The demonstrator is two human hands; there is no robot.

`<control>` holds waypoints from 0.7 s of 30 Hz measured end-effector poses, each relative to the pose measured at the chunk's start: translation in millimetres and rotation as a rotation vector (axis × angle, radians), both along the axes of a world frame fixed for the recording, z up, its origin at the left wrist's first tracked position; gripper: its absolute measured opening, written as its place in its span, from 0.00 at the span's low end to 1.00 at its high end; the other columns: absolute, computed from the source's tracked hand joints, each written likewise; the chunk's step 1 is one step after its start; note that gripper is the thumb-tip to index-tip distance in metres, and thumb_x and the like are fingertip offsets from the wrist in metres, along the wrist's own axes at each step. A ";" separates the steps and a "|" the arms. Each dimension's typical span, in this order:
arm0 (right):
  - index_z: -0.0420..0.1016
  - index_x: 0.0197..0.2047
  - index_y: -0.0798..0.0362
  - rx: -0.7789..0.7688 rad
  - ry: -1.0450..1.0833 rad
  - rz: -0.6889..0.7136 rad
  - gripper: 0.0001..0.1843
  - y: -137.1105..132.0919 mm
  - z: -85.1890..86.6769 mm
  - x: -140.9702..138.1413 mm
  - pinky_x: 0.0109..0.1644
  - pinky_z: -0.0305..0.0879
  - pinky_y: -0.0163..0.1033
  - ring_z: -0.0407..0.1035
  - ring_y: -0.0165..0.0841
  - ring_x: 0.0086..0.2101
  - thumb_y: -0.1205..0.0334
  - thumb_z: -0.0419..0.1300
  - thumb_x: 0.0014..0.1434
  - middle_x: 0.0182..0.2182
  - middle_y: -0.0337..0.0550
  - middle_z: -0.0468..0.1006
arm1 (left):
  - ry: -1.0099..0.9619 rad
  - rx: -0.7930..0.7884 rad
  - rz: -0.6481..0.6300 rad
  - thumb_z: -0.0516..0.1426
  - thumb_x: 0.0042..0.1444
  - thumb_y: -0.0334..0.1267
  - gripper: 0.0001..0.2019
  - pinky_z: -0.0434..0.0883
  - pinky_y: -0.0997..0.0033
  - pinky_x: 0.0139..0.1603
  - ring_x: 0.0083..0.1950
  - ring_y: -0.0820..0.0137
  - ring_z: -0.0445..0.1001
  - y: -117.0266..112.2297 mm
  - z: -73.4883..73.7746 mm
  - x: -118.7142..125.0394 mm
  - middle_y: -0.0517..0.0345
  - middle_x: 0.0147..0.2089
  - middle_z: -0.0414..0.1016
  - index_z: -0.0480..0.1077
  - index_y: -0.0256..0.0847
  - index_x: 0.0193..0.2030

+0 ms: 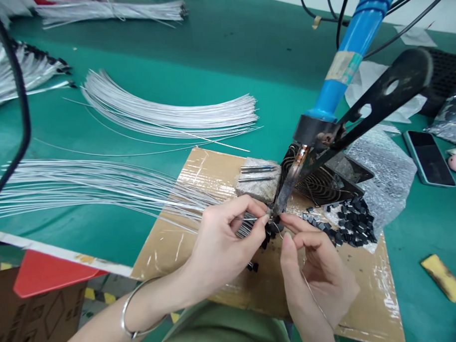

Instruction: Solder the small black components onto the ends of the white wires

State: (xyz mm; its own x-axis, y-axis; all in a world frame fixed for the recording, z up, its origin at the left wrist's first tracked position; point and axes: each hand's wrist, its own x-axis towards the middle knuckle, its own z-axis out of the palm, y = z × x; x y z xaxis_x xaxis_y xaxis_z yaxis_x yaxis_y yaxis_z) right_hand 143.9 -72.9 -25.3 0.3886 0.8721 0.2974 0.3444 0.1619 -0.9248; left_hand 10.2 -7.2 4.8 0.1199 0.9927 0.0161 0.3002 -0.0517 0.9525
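My left hand [225, 236] is closed in a pinch on a thin wire [249, 219], right at the tip of the soldering iron [286, 190]. The iron slants down from its blue handle [347, 55], clamped in a black metal bracket [388, 92]. In my right hand [318, 269], a thin strand of solder wire [314, 297] runs between thumb and fingers up to the iron's tip. The exact joint is hidden by my fingertips. Under my left hand lie wires [119, 179] with small black pieces [252, 266] at their ends.
Cardboard [201, 175] covers the green table [224, 51]. Behind the iron are a sponge block with metal tips [259, 192], a black fan [317, 179] and loose black pieces [355, 223]. A white wire bundle [170, 109], phone [430, 158] and yellow sponge [443, 276] lie around.
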 end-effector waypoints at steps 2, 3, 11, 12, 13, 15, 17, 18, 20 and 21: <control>0.75 0.36 0.49 0.017 -0.028 -0.009 0.08 -0.1 -0.7 -1.0 0.55 0.80 0.40 0.85 0.37 0.50 0.70 0.66 0.68 0.49 0.47 0.89 | 0.010 -0.002 -0.001 0.61 0.58 0.31 0.07 0.64 0.75 0.25 0.29 0.71 0.77 0.0 0.2 0.2 0.55 0.32 0.85 0.77 0.40 0.29; 0.75 0.36 0.49 0.029 -0.044 -0.010 0.08 -0.2 -1.3 -1.4 0.55 0.80 0.40 0.86 0.37 0.50 0.70 0.66 0.68 0.49 0.47 0.90 | 0.013 -0.002 0.000 0.61 0.58 0.31 0.07 0.64 0.74 0.24 0.29 0.71 0.76 -0.1 0.3 0.3 0.55 0.32 0.85 0.77 0.40 0.29; 0.75 0.40 0.49 0.072 -0.093 0.033 0.11 -3.3 -6.0 -0.4 0.59 0.78 0.35 0.85 0.34 0.52 0.76 0.66 0.65 0.49 0.44 0.89 | 0.031 0.031 0.001 0.60 0.59 0.30 0.07 0.62 0.74 0.24 0.27 0.72 0.73 -1.1 1.0 0.1 0.56 0.32 0.84 0.77 0.40 0.29; 0.76 0.40 0.49 0.071 -0.098 0.030 0.11 -3.5 -6.0 -0.5 0.59 0.78 0.35 0.85 0.34 0.51 0.76 0.66 0.65 0.49 0.44 0.89 | 0.031 0.035 0.000 0.60 0.59 0.30 0.08 0.62 0.74 0.24 0.26 0.73 0.72 -1.4 1.0 0.0 0.56 0.31 0.84 0.77 0.40 0.29; 0.76 0.40 0.49 0.068 -0.105 0.024 0.11 -3.5 -6.0 -0.6 0.58 0.78 0.36 0.85 0.35 0.51 0.76 0.67 0.65 0.49 0.44 0.89 | 0.032 0.037 -0.001 0.60 0.59 0.30 0.07 0.62 0.74 0.24 0.26 0.73 0.71 -1.7 1.1 -0.1 0.56 0.32 0.84 0.77 0.40 0.30; 0.76 0.40 0.49 0.068 -0.118 0.008 0.10 -3.2 -5.8 -1.2 0.57 0.80 0.38 0.86 0.37 0.50 0.75 0.67 0.65 0.49 0.46 0.89 | 0.039 0.048 -0.001 0.60 0.59 0.30 0.07 0.60 0.74 0.23 0.25 0.75 0.68 -2.4 1.1 -0.2 0.57 0.31 0.84 0.77 0.40 0.30; 0.77 0.39 0.49 0.076 -0.126 0.002 0.09 -2.8 -5.8 -1.7 0.55 0.82 0.41 0.86 0.39 0.49 0.74 0.67 0.65 0.48 0.47 0.90 | 0.048 0.054 -0.002 0.60 0.59 0.30 0.08 0.59 0.74 0.23 0.24 0.76 0.66 -2.7 1.2 -0.2 0.57 0.31 0.84 0.77 0.39 0.30; 0.77 0.39 0.49 0.081 -0.127 0.001 0.09 -2.7 -5.9 -1.8 0.55 0.82 0.41 0.86 0.40 0.49 0.74 0.67 0.65 0.48 0.48 0.90 | 0.049 0.057 -0.003 0.60 0.59 0.30 0.08 0.59 0.74 0.23 0.23 0.76 0.66 -2.6 1.1 -0.1 0.58 0.31 0.84 0.77 0.39 0.30; 0.77 0.39 0.49 0.081 -0.130 0.004 0.09 -2.5 -6.2 -1.6 0.54 0.83 0.42 0.87 0.40 0.48 0.74 0.67 0.65 0.48 0.48 0.90 | 0.049 0.056 -0.002 0.60 0.60 0.30 0.08 0.60 0.74 0.23 0.24 0.75 0.67 -2.1 0.7 0.2 0.57 0.32 0.84 0.77 0.39 0.30; 0.77 0.39 0.49 0.079 -0.131 0.004 0.09 -2.5 -6.4 -1.4 0.54 0.83 0.42 0.87 0.40 0.48 0.74 0.67 0.65 0.48 0.48 0.90 | 0.050 0.054 0.000 0.60 0.60 0.30 0.08 0.60 0.74 0.23 0.25 0.75 0.68 -1.8 0.3 0.4 0.57 0.32 0.85 0.77 0.39 0.30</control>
State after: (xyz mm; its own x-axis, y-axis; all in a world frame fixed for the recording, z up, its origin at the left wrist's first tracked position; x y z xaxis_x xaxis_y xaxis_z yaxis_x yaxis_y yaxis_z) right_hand 142.5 -75.4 -31.7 0.3386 0.8454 0.4131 0.4608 0.2338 -0.8562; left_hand 10.6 -9.0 5.2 0.1221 0.9904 0.0641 0.3473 -0.1032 0.9320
